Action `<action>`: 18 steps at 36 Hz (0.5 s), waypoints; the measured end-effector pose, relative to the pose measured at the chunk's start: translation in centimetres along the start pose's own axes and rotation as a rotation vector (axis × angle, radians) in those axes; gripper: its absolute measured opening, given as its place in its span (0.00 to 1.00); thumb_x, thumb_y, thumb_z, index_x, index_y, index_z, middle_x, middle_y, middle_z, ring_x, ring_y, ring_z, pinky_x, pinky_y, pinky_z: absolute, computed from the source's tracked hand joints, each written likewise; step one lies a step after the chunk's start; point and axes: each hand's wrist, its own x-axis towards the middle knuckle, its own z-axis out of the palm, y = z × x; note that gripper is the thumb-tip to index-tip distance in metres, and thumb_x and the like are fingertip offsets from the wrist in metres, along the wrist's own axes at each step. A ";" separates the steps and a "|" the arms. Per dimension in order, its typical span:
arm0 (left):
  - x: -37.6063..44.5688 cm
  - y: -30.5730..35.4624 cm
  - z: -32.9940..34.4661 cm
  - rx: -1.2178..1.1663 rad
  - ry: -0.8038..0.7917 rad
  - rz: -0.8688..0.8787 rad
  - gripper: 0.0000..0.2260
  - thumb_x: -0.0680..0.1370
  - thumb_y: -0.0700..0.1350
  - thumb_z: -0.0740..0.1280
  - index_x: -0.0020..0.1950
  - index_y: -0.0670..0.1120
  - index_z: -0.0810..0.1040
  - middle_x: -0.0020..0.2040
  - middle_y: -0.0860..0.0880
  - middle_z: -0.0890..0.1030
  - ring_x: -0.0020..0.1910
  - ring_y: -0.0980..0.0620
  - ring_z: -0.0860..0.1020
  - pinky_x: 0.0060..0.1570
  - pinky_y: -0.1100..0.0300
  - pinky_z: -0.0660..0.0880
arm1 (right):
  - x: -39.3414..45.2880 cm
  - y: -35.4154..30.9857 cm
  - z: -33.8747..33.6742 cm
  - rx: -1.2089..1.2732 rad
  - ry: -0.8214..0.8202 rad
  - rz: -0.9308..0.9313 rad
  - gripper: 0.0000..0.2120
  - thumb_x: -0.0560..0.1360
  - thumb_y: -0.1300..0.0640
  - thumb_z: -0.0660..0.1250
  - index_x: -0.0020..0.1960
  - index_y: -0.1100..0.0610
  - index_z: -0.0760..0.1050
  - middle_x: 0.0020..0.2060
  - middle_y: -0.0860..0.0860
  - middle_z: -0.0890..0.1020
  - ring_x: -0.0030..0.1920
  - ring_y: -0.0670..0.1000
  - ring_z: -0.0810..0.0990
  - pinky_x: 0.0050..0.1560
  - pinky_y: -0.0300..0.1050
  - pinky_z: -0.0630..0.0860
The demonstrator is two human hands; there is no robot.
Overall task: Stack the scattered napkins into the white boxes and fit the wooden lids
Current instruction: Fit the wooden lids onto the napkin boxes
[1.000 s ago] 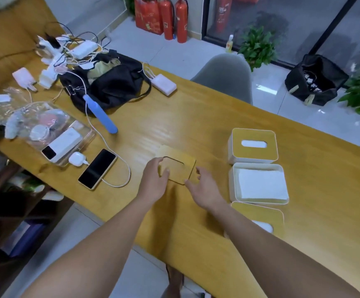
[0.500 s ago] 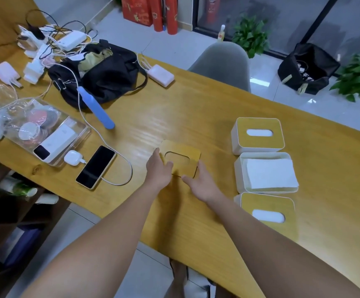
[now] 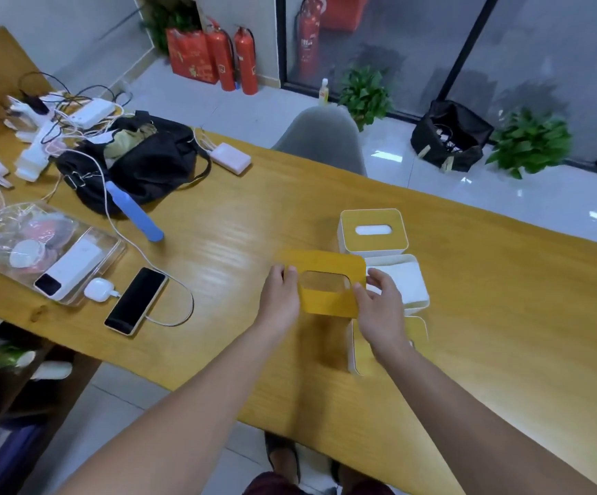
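Fingers (image 3: 291, 271) of both hands gripping wooden lid (image 3: 329, 260), beside open box (image 3: 416, 305)

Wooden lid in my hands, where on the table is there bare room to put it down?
Bare wood lies between the phone and the lidded box, and right of the open box. The left end around the black bag is crowded.

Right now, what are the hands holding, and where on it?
The wooden lid: left hand grips its left edge, right hand its right edge.
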 end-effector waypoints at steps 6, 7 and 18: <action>-1.8 2.4 4.8 -0.037 -0.062 0.030 0.12 0.88 0.54 0.60 0.49 0.48 0.72 0.41 0.52 0.72 0.38 0.51 0.70 0.39 0.53 0.67 | 2.0 -0.9 -6.1 0.065 -0.036 0.019 0.20 0.81 0.62 0.66 0.66 0.42 0.78 0.49 0.48 0.89 0.49 0.48 0.88 0.49 0.53 0.84; -1.8 2.5 5.4 -0.028 -0.067 0.042 0.12 0.87 0.53 0.61 0.48 0.49 0.73 0.40 0.52 0.72 0.38 0.51 0.70 0.39 0.53 0.67 | 2.4 -1.0 -6.9 0.070 -0.041 0.015 0.21 0.81 0.64 0.65 0.67 0.43 0.77 0.49 0.50 0.89 0.48 0.48 0.89 0.47 0.52 0.84; -0.3 1.8 10.0 0.016 -0.062 0.070 0.13 0.85 0.47 0.66 0.41 0.52 0.74 0.34 0.60 0.72 0.34 0.55 0.69 0.37 0.58 0.66 | 7.2 1.7 -11.7 0.046 -0.073 0.048 0.25 0.81 0.67 0.65 0.72 0.44 0.74 0.44 0.48 0.90 0.54 0.55 0.87 0.56 0.62 0.83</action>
